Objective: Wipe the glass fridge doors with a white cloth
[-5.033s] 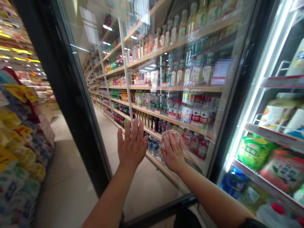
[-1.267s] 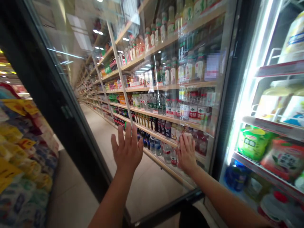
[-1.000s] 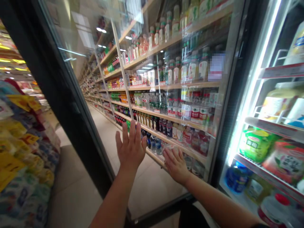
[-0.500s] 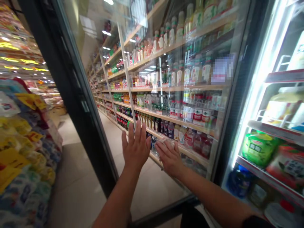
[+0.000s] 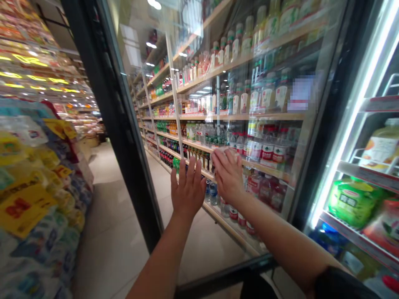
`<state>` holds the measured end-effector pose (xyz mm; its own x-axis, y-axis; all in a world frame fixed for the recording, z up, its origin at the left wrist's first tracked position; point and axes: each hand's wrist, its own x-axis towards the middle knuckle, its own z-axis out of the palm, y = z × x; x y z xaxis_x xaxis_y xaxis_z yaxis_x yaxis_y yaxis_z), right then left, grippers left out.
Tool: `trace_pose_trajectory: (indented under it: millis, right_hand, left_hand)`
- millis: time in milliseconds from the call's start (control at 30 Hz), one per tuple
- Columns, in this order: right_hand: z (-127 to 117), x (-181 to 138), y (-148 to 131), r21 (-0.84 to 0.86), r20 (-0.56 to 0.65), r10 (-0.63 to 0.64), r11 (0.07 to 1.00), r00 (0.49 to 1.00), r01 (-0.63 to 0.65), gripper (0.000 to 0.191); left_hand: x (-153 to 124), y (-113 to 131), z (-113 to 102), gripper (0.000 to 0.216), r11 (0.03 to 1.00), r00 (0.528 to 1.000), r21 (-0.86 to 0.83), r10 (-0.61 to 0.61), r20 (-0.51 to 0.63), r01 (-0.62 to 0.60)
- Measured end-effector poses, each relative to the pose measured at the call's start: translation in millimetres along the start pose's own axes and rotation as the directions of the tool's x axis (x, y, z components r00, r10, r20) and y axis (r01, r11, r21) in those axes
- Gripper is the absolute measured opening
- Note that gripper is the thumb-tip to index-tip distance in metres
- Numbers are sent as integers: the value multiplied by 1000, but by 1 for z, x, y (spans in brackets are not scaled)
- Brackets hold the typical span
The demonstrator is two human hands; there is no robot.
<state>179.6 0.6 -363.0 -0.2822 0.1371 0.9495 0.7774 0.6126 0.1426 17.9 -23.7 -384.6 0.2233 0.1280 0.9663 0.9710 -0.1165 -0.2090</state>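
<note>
An open fridge's glass door [image 5: 124, 137], framed in black, stands in front of me. My left hand [image 5: 187, 189] lies flat on the glass with its fingers stretched upward, holding nothing. Just to its right, my right hand [image 5: 229, 176] presses a small white cloth [image 5: 218, 152] against the glass, and the cloth shows only above the fingertips. The two hands sit side by side, almost touching. Rows of drink bottles [image 5: 262, 145] on wooden shelves show through the glass.
To the right is the lit fridge interior with wire shelves, a green pack [image 5: 352, 201] and a juice bottle [image 5: 382, 145]. A display of packaged goods with yellow tags [image 5: 31, 187] stands at the left. A tiled aisle floor [image 5: 115, 232] runs between them.
My right hand slid the cloth down and leftward over the glass, then up to a higher spot beside my left hand. My left hand stayed flat on the door.
</note>
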Motion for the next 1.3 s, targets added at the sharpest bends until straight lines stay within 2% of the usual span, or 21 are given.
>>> trace_pose_trajectory:
  millis: [133, 333, 500, 567, 667, 733, 833, 933, 1000, 1067, 1133, 1200, 1300]
  right_hand:
    - [-2, 50, -3, -21, -83, 51, 998, 995, -53, 54]
    - [-4, 65, -1, -29, -31, -154, 988, 988, 153, 54]
    - [-9, 83, 12, 9, -58, -49, 999, 997, 50, 63]
    - [-8, 79, 12, 26, -58, -50, 998, 997, 51, 65]
    - [-9, 69, 16, 3, -5, -154, 988, 988, 154, 64]
    - [-13, 69, 26, -26, 5, -172, 985, 985, 172, 62]
    - [-20, 71, 44, -50, -72, -46, 998, 996, 43, 62]
    - [-20, 56, 51, -51, -126, 43, 997, 991, -50, 62]
    - [-18, 36, 49, -65, -105, 11, 998, 994, -18, 63]
    - [-18, 21, 48, -83, -52, -70, 994, 996, 65, 64]
    - [-22, 16, 54, -88, -7, -104, 991, 995, 103, 64]
    - [-29, 20, 68, -87, -16, -23, 996, 1000, 22, 61]
    - [-34, 17, 89, -80, -96, 171, 981, 981, -178, 59]
  left_hand:
    - [0, 1, -1, 74, 999, 1000, 35, 6, -1, -6]
    - [1, 3, -3, 75, 999, 1000, 30, -14, 21, 13]
    - [1, 4, -4, 73, 995, 1000, 99, 3, 20, -5]
    - [1, 4, -4, 72, 995, 1000, 99, 5, 20, -7]
    - [1, 3, -4, 72, 996, 1000, 85, 9, 20, -10]
    - [1, 3, -3, 72, 996, 1000, 90, 13, 18, -14]
    - [1, 3, -2, 72, 993, 1000, 114, 16, 16, -18]
    - [0, 3, -2, 71, 993, 1000, 113, 8, 30, -11]
    - [0, 3, -2, 69, 995, 999, 98, -4, 42, 0]
    - [0, 3, -2, 67, 996, 999, 90, -12, 48, 8]
    - [0, 4, -2, 67, 995, 999, 102, -13, 45, 8]
    - [0, 4, -2, 67, 993, 999, 119, -10, 40, 5]
    - [0, 5, -3, 67, 991, 999, 132, -10, 43, 4]
